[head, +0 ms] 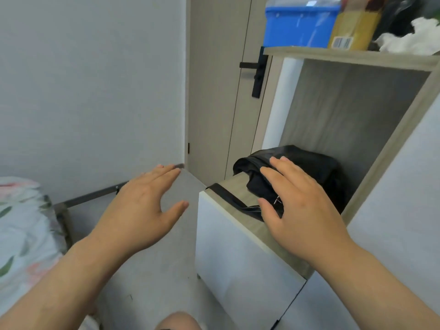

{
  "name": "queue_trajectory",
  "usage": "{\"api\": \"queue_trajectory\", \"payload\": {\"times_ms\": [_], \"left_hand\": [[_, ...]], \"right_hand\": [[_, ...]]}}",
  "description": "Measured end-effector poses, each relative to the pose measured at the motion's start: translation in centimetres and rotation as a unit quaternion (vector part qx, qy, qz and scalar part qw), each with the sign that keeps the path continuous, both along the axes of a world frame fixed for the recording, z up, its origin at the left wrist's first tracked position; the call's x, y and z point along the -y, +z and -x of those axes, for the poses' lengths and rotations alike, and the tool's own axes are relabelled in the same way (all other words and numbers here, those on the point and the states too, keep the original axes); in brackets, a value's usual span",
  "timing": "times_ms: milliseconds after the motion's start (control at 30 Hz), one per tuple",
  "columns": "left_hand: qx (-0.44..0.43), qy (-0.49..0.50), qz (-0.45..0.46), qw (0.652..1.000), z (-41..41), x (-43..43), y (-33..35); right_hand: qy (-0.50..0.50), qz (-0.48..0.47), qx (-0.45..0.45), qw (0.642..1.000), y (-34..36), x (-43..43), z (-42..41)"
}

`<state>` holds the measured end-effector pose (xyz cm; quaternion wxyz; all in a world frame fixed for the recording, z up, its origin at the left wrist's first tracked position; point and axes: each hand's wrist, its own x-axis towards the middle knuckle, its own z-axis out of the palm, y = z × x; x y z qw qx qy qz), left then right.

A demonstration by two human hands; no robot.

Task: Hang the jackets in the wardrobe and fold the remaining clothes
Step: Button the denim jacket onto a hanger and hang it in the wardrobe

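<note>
A bundled black garment (307, 167) lies in the open wardrobe compartment (352, 108), on its wooden ledge (245, 225). A black strap from it (226, 195) trails over the ledge toward the left edge. My right hand (302, 206) hovers over the front of the garment with straight, spread fingers; whether it touches the fabric I cannot tell. My left hand (142, 206) is held out flat over the floor, left of the cabinet, holding nothing.
A shelf (357, 55) above the compartment carries a blue plastic box (300, 22), a yellow carton (354, 29) and white fabric (409, 39). A door with a black handle (258, 70) stands behind. A bed with floral bedding (21, 232) is at the left. A white drawer front (238, 253) sits below the ledge.
</note>
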<state>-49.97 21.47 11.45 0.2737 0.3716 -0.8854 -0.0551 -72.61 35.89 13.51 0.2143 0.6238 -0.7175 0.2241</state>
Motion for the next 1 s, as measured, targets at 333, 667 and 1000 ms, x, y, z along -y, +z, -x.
{"api": "queue_trajectory", "payload": {"times_ms": [333, 667, 1000], "left_hand": [[0.043, 0.065, -0.068, 0.995, 3.5, 12.1, -9.9], [0.120, 0.188, -0.134, 0.965, -1.0, 21.5, -10.0], [0.086, 0.404, -0.228, 0.882, -18.2, 17.9, 7.4]], "right_hand": [[0.020, -0.062, 0.085, 0.994, -9.6, 14.1, 3.4], [0.087, -0.171, 0.185, 0.964, -11.0, 30.5, 1.6], [0.271, -0.284, 0.200, 0.898, 5.9, 37.1, -15.0]]}}
